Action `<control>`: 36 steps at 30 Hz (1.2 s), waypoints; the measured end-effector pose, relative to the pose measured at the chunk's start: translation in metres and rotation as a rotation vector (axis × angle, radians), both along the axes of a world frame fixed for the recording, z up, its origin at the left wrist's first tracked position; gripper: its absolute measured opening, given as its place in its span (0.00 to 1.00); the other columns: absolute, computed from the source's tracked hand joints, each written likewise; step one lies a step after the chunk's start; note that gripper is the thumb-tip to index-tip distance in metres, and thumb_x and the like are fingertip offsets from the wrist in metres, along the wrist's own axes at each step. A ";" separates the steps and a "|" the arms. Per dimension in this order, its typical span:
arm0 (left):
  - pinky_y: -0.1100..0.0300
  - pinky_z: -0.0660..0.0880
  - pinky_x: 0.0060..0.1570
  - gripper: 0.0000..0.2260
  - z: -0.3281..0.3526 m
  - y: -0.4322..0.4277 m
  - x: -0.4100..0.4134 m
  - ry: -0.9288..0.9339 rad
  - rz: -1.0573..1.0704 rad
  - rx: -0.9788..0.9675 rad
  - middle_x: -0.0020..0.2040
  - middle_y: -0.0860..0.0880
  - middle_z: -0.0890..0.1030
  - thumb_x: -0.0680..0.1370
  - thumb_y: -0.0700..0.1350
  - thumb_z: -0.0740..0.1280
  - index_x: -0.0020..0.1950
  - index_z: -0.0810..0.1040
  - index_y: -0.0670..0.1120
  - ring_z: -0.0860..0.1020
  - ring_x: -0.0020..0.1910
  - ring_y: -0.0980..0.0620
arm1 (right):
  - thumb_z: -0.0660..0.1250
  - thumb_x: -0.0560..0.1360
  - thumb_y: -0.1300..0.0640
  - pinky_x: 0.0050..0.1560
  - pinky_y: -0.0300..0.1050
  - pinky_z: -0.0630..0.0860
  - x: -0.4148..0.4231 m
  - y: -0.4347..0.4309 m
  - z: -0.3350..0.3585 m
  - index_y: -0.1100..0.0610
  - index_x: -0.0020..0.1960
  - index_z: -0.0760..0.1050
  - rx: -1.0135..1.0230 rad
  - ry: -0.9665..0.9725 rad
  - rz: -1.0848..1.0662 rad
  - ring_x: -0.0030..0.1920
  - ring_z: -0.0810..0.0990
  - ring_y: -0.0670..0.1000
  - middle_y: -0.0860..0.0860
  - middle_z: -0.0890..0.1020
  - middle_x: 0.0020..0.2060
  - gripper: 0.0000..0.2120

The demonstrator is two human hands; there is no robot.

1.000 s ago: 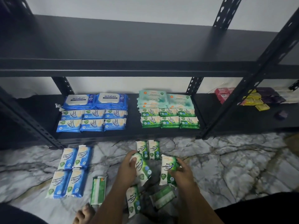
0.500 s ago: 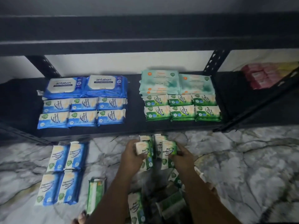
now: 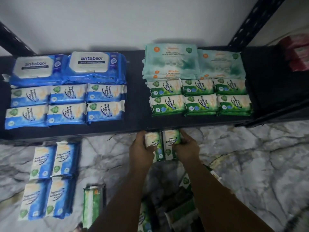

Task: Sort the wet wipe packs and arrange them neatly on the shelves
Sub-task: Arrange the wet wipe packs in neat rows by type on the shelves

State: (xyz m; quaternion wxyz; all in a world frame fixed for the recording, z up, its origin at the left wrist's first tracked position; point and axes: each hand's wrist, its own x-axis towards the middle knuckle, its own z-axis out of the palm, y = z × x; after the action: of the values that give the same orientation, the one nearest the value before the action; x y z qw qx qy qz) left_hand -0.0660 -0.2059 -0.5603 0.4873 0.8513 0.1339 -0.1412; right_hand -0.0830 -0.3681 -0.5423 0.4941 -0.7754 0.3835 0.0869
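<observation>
Head view, risks first.

- The left green pack (image 3: 153,139) and the right green pack (image 3: 172,138) are standing upright, side by side and touching. They are being held just in front of the shelf (image 3: 133,127) lip and over the floor (image 3: 250,164).
- The wrappers are looking slick and soft. If the squeeze is slackening during the lift, a pack is likely to be sliding out and dropping to the floor.
- The bare strip ahead of the green rows (image 3: 200,104) is looking narrow. A pack landing there could be overhanging the lip and tipping off, or shoving the front row out of line.
- The blue rows (image 3: 66,104) are lying well apart to the left, so a colour mix-up is looking unlikely as long as these two are heading right.

Grip.

- The left grip (image 3: 141,148) is curling round the left green pack from its outer side.
- The right grip (image 3: 187,147) is doing the same to the right green pack. Both are closing firmly on their packs, and neither is spreading open.
- More green is showing beneath each held pack. I cannot tell whether each grip is carrying a second pack.

Waiting stock.

- Four blue floor packs (image 3: 51,178) are lying at the left.
- A loose green pack (image 3: 93,203) is lying beside the left forearm.
- Further green floor packs (image 3: 180,213) are lying between the forearms.
</observation>
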 end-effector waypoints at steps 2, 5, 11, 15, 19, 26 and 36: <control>0.48 0.81 0.45 0.29 -0.004 -0.002 -0.003 -0.021 0.003 0.044 0.49 0.50 0.84 0.68 0.37 0.77 0.59 0.70 0.59 0.83 0.47 0.47 | 0.71 0.68 0.65 0.54 0.43 0.79 0.000 0.001 -0.008 0.49 0.70 0.77 -0.025 0.010 0.025 0.51 0.84 0.52 0.51 0.85 0.54 0.31; 0.48 0.80 0.45 0.28 -0.006 -0.003 -0.002 -0.084 -0.026 0.120 0.51 0.51 0.84 0.69 0.38 0.77 0.60 0.70 0.59 0.82 0.48 0.46 | 0.71 0.70 0.67 0.50 0.35 0.68 0.001 0.002 -0.012 0.54 0.72 0.74 -0.143 0.028 0.048 0.51 0.78 0.61 0.63 0.76 0.56 0.31; 0.54 0.77 0.45 0.19 0.003 0.007 -0.006 -0.081 -0.056 0.142 0.51 0.52 0.83 0.72 0.45 0.77 0.57 0.73 0.56 0.81 0.47 0.50 | 0.71 0.74 0.57 0.61 0.51 0.74 -0.013 -0.008 0.007 0.55 0.76 0.67 -0.175 0.141 0.022 0.62 0.76 0.65 0.62 0.72 0.64 0.32; 0.58 0.71 0.43 0.14 0.026 0.031 -0.029 -0.045 -0.054 0.188 0.51 0.48 0.81 0.73 0.41 0.74 0.56 0.76 0.47 0.79 0.47 0.48 | 0.69 0.71 0.63 0.55 0.54 0.78 -0.049 -0.022 0.038 0.62 0.64 0.77 -0.173 0.178 -0.018 0.56 0.80 0.65 0.64 0.80 0.53 0.21; 0.60 0.76 0.46 0.12 0.041 0.059 -0.065 0.070 -0.131 0.188 0.48 0.50 0.83 0.73 0.41 0.72 0.55 0.79 0.51 0.81 0.47 0.47 | 0.71 0.71 0.58 0.55 0.51 0.76 -0.088 -0.021 0.059 0.63 0.60 0.79 -0.105 0.166 -0.028 0.55 0.80 0.62 0.61 0.82 0.51 0.18; 0.63 0.67 0.42 0.07 0.067 0.084 -0.124 0.271 -0.139 0.193 0.47 0.49 0.79 0.76 0.43 0.71 0.51 0.76 0.47 0.79 0.52 0.48 | 0.69 0.76 0.62 0.59 0.48 0.72 -0.145 -0.001 0.087 0.63 0.64 0.77 -0.135 0.204 0.153 0.60 0.78 0.62 0.62 0.81 0.58 0.17; 0.59 0.73 0.44 0.10 0.076 0.112 -0.197 0.381 -0.164 0.170 0.52 0.46 0.81 0.77 0.51 0.71 0.54 0.79 0.47 0.79 0.49 0.48 | 0.65 0.77 0.60 0.49 0.45 0.77 -0.223 0.024 0.122 0.55 0.65 0.76 -0.151 0.245 0.370 0.52 0.80 0.59 0.58 0.83 0.54 0.17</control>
State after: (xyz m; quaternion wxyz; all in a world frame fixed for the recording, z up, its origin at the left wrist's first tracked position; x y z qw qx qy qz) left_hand -0.2632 -0.0943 -0.4845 0.3667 0.8551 0.1656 -0.3269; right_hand -0.3058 -0.3445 -0.4206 0.3603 -0.8509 0.2972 0.2404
